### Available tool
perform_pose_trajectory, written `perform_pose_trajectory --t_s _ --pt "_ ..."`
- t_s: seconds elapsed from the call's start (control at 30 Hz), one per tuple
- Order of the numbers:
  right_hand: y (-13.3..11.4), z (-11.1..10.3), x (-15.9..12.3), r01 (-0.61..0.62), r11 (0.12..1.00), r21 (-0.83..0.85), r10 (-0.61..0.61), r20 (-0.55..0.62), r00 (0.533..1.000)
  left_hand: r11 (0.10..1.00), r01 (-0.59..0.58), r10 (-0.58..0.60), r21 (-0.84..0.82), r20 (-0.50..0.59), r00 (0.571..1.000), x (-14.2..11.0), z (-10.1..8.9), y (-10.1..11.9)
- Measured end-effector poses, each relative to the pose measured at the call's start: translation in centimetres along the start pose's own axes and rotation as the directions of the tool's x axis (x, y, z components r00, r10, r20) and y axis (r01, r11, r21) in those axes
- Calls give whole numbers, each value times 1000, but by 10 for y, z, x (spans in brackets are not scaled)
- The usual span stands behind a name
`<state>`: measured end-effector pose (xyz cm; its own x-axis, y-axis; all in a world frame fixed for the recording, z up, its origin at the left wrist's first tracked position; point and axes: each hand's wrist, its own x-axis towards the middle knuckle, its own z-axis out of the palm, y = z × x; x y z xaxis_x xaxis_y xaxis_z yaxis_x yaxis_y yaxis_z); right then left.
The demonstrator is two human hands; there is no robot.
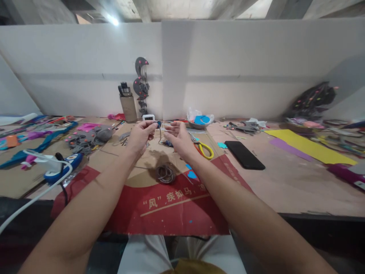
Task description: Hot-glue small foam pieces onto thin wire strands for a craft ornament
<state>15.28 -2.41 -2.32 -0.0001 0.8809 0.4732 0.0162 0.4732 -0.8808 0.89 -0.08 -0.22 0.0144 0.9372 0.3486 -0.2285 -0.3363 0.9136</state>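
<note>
Above the cardboard sheet, my left hand [142,135] pinches a small dark blue piece [159,124] between thumb and fingers. A short grey cord [160,136] hangs down from that piece. My right hand [180,139] is just to the right, its fingers bent and apart, facing the blue piece; no held thing shows in it. Below both hands a coil of grey-brown cord [165,174] lies on the red and tan cardboard [171,209]. Yellow-handled scissors [207,150] rest beside my right wrist. Blue paper scraps [192,174] lie near my right forearm.
A black phone [244,155] lies to the right, with yellow paper [310,146] farther over. A bottle [128,104] and a white-framed small device [148,118] stand near the back panel. At left are grey felt pieces [91,139] and a blue power strip [64,169] with a white cable.
</note>
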Motion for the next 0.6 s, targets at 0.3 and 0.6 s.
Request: perform_pose_trajectory --t_s 0.3,0.6 --pt "-11 6 0 148 944 -294 -166 -40 985 993 0 0 116 -6 1000 -4 3 -2" --pt "-13 -5 1 216 795 -566 -288 -40 957 983 22 -28 184 32 999 -6 8 -4"
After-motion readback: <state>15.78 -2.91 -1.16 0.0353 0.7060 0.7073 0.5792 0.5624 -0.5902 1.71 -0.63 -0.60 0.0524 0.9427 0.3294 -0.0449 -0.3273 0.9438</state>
